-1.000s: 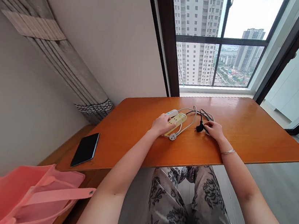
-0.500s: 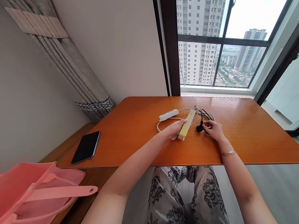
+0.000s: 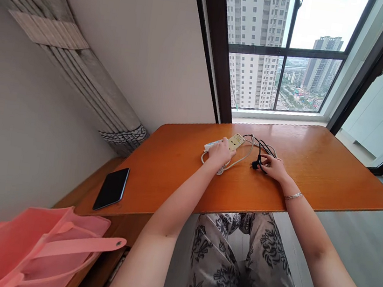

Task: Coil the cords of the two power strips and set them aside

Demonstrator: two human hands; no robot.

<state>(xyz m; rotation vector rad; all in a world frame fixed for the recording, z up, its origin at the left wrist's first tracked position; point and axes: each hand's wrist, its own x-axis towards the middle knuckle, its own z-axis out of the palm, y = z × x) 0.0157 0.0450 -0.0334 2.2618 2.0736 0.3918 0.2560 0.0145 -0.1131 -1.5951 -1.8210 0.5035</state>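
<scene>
My left hand (image 3: pixel 220 155) is closed around a yellowed power strip (image 3: pixel 236 141), whose socket face shows at the far end. Partly behind that hand lies a second, white power strip (image 3: pixel 209 147) with a white cord (image 3: pixel 242 157) looping about it. My right hand (image 3: pixel 273 167) has its fingers closed on a black cable (image 3: pixel 265 147) just beside its plug (image 3: pixel 255 164). The black plug rests at the fingertips, low over the table. Black and white cords tangle between the two hands.
The orange-brown wooden table (image 3: pixel 173 174) carries a black tablet (image 3: pixel 111 188) at its left end. A pink bag (image 3: pixel 40 246) stands at lower left, beside the table. A window (image 3: pixel 280 80) is behind the far edge, and a gathered curtain (image 3: pixel 91 74) hangs at left.
My left hand has turned the yellowed power strip and shifted it left, so its socket face now shows and it covers part of the white strip. My right hand stays almost still.
</scene>
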